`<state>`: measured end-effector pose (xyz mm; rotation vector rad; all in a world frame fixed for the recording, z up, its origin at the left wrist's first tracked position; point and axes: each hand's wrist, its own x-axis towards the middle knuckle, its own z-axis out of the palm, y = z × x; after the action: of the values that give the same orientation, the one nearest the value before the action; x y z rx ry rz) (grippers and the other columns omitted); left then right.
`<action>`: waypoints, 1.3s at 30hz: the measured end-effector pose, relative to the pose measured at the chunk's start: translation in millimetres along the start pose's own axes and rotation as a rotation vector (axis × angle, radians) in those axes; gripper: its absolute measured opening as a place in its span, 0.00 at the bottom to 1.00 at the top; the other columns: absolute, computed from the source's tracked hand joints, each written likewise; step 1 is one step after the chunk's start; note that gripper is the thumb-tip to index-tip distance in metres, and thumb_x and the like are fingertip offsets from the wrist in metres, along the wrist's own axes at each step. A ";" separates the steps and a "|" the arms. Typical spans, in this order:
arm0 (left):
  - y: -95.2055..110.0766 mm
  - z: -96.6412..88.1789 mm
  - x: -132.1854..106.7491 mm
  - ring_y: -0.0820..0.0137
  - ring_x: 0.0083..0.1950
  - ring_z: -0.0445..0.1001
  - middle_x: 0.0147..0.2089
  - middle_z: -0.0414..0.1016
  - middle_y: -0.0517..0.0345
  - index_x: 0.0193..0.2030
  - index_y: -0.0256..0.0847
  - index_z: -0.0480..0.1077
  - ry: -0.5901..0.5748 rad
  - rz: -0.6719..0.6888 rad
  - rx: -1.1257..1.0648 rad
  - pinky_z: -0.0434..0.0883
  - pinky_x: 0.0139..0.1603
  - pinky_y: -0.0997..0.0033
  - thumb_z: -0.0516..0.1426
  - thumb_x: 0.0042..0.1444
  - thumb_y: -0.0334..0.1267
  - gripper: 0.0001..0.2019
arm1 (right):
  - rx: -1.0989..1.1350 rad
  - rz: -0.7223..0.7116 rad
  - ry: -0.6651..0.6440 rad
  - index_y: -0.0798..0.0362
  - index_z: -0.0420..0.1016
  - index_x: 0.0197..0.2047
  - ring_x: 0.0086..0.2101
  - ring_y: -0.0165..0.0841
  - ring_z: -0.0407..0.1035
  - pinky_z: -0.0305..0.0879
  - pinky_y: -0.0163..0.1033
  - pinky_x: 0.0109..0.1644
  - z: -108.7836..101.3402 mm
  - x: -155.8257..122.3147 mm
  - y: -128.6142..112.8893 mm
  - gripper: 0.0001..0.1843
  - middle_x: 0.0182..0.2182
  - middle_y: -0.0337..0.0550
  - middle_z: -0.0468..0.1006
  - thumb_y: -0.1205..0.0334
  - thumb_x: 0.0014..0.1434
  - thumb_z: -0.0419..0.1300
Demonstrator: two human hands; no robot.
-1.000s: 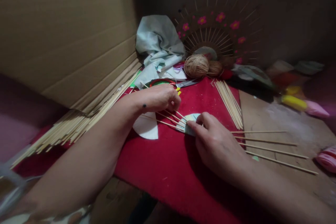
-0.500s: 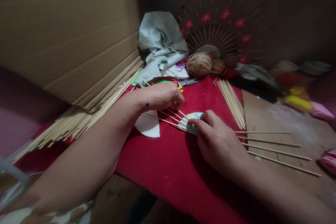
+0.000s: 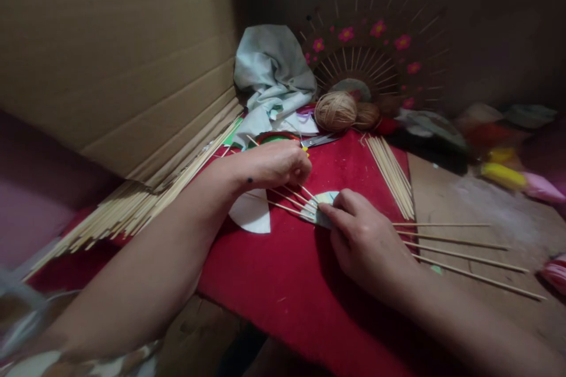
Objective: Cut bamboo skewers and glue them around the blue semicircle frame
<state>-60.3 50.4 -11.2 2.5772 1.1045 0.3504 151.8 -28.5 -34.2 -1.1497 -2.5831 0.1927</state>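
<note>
My left hand (image 3: 276, 163) is curled, its fingertips pinched on a thin bamboo stick (image 3: 297, 195) that runs toward a small pale paper disc (image 3: 325, 198). Several sticks fan out from that disc. My right hand (image 3: 362, 238) lies over the disc's right side, fingers bent and pressing the disc and sticks down on the red cloth (image 3: 287, 265). A white paper half circle (image 3: 250, 217) lies below my left wrist. More sticks (image 3: 460, 253) stick out to the right from under my right hand.
A cardboard sheet (image 3: 115, 53) leans at the left with a long bundle of bamboo sticks (image 3: 132, 206) along it. At the back are a pale cloth (image 3: 272, 79), twine balls (image 3: 336, 111), scissors (image 3: 321, 140), a flowered stick fan (image 3: 367, 65) and another stick bundle (image 3: 391, 174).
Both hands stay on the disc and sticks; the fingers shift only slightly. The camera view drifts a little.
</note>
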 end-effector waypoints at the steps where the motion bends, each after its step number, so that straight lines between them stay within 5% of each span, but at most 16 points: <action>1: 2.9 -4.5 -1.3 0.75 0.31 0.67 0.28 0.73 0.60 0.27 0.39 0.74 0.011 -0.003 0.003 0.61 0.36 0.75 0.57 0.48 0.29 0.05 | -0.001 -0.002 0.003 0.62 0.78 0.41 0.32 0.38 0.64 0.64 0.43 0.36 0.2 -0.1 0.1 0.17 0.32 0.53 0.69 0.74 0.56 0.49; 10: -5.8 -43.0 -23.5 0.74 0.34 0.70 0.31 0.75 0.58 0.32 0.35 0.73 0.363 -0.306 -0.048 0.65 0.37 0.73 0.56 0.52 0.34 0.06 | 0.024 -0.027 0.050 0.62 0.77 0.42 0.31 0.39 0.63 0.63 0.43 0.34 4.5 1.4 2.7 0.18 0.31 0.53 0.69 0.75 0.54 0.49; 23: 13.0 -9.6 -1.2 0.74 0.34 0.68 0.30 0.72 0.59 0.29 0.37 0.75 -0.093 -0.090 -0.050 0.62 0.36 0.75 0.60 0.51 0.34 0.04 | 0.030 0.002 0.022 0.61 0.76 0.44 0.31 0.38 0.62 0.61 0.42 0.34 1.0 1.6 1.9 0.17 0.33 0.52 0.68 0.73 0.55 0.49; 39: 15.2 4.3 4.1 0.75 0.33 0.66 0.28 0.69 0.59 0.26 0.36 0.72 -0.150 0.085 0.067 0.60 0.35 0.76 0.54 0.53 0.26 0.08 | 0.028 -0.087 0.071 0.61 0.78 0.38 0.32 0.39 0.62 0.61 0.43 0.34 3.2 4.3 5.3 0.15 0.31 0.52 0.71 0.75 0.53 0.51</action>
<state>-46.1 42.7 -9.0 2.6644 0.9722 0.1381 151.7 -21.8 -37.5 -1.0131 -2.5536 0.1651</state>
